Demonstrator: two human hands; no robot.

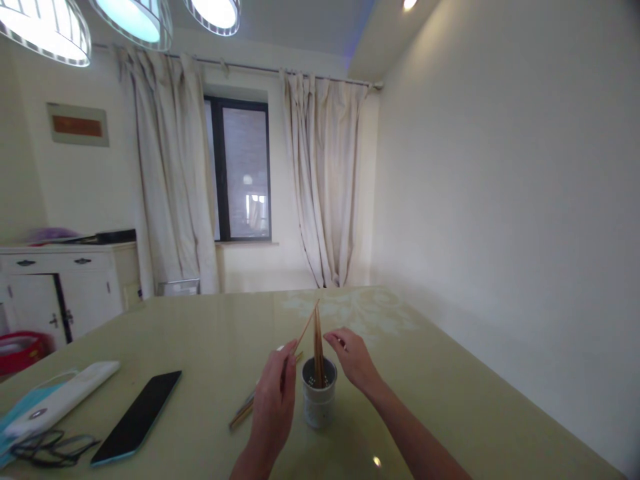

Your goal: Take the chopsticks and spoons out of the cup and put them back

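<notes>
A white perforated holder cup (319, 403) stands on the pale green table (450, 400) right in front of me. Two wooden chopsticks (319, 347) stand upright inside it. My left hand (276, 400) pinches a slanted chopstick (306, 329) that leans toward the cup's mouth. More chopsticks (241, 413) lie flat on the table, behind and left of that hand. My right hand (353, 360) hovers just right of the cup with fingers apart, holding nothing.
A dark phone (137, 417) lies at the left, with a white remote (63, 399), glasses (53, 447) and a blue mask (23, 407) beyond it. A white cabinet (65, 287) and curtained window stand past the table; a wall runs along the right.
</notes>
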